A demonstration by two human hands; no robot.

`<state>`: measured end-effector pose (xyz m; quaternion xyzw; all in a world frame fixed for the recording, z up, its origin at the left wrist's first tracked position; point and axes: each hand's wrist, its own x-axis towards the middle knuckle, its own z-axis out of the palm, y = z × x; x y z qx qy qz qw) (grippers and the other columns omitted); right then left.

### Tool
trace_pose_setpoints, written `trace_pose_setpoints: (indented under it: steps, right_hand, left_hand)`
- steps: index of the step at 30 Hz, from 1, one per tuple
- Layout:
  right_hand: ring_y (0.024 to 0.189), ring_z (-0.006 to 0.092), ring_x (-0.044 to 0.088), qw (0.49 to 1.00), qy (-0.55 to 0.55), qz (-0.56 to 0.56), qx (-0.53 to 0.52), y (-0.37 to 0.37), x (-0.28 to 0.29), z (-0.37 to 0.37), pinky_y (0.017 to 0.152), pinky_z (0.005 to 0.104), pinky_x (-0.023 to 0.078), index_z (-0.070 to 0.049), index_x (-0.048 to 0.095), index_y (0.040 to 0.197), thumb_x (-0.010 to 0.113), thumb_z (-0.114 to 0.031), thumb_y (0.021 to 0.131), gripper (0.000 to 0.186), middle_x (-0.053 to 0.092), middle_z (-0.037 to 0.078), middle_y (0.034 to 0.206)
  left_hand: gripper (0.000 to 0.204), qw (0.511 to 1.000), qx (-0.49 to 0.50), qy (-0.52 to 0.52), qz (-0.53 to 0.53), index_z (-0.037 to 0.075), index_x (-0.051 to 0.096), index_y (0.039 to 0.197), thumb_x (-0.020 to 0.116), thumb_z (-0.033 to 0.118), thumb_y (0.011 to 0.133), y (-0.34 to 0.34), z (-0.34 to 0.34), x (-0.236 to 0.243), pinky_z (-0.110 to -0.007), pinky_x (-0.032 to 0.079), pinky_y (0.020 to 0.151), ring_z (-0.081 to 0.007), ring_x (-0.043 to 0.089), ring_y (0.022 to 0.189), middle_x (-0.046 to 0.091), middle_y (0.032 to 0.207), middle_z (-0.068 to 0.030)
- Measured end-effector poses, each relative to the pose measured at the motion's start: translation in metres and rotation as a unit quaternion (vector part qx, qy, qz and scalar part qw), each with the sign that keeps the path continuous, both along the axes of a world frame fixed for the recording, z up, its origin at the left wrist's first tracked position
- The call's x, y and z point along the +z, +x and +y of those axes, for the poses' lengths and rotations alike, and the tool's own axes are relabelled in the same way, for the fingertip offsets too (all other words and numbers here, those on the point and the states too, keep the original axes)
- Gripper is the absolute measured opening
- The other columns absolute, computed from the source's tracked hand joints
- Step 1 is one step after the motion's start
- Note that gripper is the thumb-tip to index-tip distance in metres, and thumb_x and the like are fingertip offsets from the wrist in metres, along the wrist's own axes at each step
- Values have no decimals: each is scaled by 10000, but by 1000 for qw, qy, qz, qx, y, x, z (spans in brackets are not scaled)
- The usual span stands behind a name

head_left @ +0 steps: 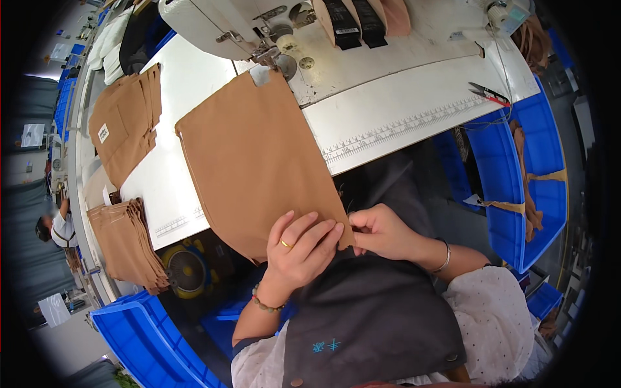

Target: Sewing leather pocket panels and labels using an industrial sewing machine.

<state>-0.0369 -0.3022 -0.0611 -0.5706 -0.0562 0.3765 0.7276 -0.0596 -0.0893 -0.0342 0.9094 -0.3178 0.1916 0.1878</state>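
Note:
A large piece of brown fabric (249, 155) lies over the table's front edge, its far end by the sewing machine's needle plate and presser foot (268, 55). My left hand (301, 252), wearing a ring, grips its near lower corner with curled fingers over the top. Just to the right, my right hand (381, 233) pinches the same fabric's edge with thumb and fingers; what lies between those fingertips is partly hidden. A small pale patch sits at the fabric's far end.
Brown fabric stacks (126, 239) are at left. Scissors (488, 92) lie on the right tabletop. Blue bins (543, 155) stand right and lower left (149, 336). A fan (187, 268) is under the table. Another person (61, 229) works at far left.

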Motion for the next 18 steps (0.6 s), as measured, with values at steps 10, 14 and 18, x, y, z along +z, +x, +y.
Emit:
trace_pose_setpoints:
  steps: [10, 14, 18]
  right_hand:
    - [666, 56, 630, 997, 33, 30, 67, 2, 14, -10, 580, 224, 499, -15, 680, 927, 689, -88, 922, 74, 679, 16, 790]
    - [658, 106, 634, 899, -166, -401, -57, 4, 14, -14, 567, 243, 493, -48, 683, 942, 775, -78, 811, 163, 674, 27, 866]
    - [646, 113, 597, 641, -201, -731, -121, 9, 7, -9, 521, 234, 430, -48, 706, 963, 776, -92, 733, 245, 689, 31, 968]
  left_hand:
    - [287, 999, -8, 40, -33, 178, 789, 989, 784, 103, 712, 1, 6, -3, -465, 392, 1111, -158, 641, 1017, 715, 1000, 61]
    - [273, 999, 10, 12, -36, 176, 789, 970, 773, 78, 716, -1, 5, -5, -461, 393, 1110, -150, 648, 984, 721, 953, 67]
    - [205, 999, 30, -15, -42, 172, 787, 959, 768, 131, 759, -1, 0, -3, -455, 393, 1109, -151, 645, 981, 720, 959, 61]
